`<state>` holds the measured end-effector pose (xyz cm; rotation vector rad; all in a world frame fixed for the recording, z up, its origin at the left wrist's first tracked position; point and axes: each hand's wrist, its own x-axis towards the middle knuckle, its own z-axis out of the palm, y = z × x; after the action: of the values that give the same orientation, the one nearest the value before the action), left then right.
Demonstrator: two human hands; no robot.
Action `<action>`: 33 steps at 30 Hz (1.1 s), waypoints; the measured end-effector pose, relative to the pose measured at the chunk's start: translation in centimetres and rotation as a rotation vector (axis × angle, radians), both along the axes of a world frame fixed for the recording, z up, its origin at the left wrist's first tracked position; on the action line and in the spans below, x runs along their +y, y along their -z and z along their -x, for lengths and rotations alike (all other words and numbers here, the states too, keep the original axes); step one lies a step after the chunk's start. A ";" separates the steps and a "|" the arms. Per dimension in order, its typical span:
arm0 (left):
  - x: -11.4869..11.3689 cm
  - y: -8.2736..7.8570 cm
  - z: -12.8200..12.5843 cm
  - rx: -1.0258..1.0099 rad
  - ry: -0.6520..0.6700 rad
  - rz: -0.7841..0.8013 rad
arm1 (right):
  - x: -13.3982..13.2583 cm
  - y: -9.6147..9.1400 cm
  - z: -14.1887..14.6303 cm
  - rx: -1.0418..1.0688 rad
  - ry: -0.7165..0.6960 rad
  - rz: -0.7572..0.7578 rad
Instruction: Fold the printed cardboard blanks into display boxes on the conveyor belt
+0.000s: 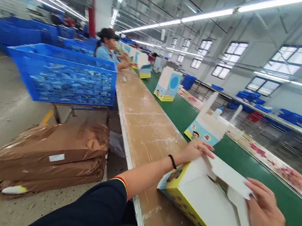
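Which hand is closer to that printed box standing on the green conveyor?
The left hand is nearer, just in front of the printed box. The right hand is farther away, off to the box's right and closer to the camera.

Blue plastic crate (57,81), brown wrapped bundles (50,153) on floor, green conveyor belt (177,112)

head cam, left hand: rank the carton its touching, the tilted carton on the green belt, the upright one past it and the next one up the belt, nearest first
From the left hand:
1. Open yellow-and-white carton: touching the hand, below and to its right.
2. Tilted carton: just ahead, on the green conveyor belt.
3. Upright carton: farther along the belt.
4. Far carton: farthest, up the belt.
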<state>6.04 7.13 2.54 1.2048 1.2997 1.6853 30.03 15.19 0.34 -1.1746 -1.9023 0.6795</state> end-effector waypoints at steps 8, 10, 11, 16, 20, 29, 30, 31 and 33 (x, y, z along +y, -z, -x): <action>-1.8 -1.2 2.4 0.726 0.215 0.178 | -1.0 -0.8 1.4 -0.131 -0.299 0.086; -1.8 -1.7 2.7 0.905 0.251 0.230 | -1.4 -1.4 1.8 -0.313 -0.291 0.114; -1.8 -2.0 2.5 0.993 0.246 0.264 | -1.7 -1.8 2.1 -0.386 -0.280 0.108; -2.3 -3.0 0.2 1.355 0.122 0.421 | -3.3 -3.2 3.6 -0.597 -0.202 0.053; -2.5 -3.1 -0.7 1.451 0.078 0.447 | -3.3 -3.5 3.7 -0.655 -0.168 0.049; -0.8 -0.8 1.7 1.249 0.107 0.299 | -1.5 -3.4 3.0 -0.620 -0.286 0.084; -0.7 -0.7 1.8 1.229 0.103 0.302 | -1.5 -3.4 3.1 -0.604 -0.280 0.086; -0.7 -0.7 1.9 1.203 0.102 0.304 | -1.3 -3.1 3.1 -0.565 -0.290 0.087; -0.7 -0.6 2.1 1.127 0.095 0.294 | -0.8 -2.2 2.9 -0.384 -0.325 0.088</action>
<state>3.92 6.47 3.14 2.0727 1.9587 0.6152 27.12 14.40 2.54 -1.1197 -2.4444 0.7554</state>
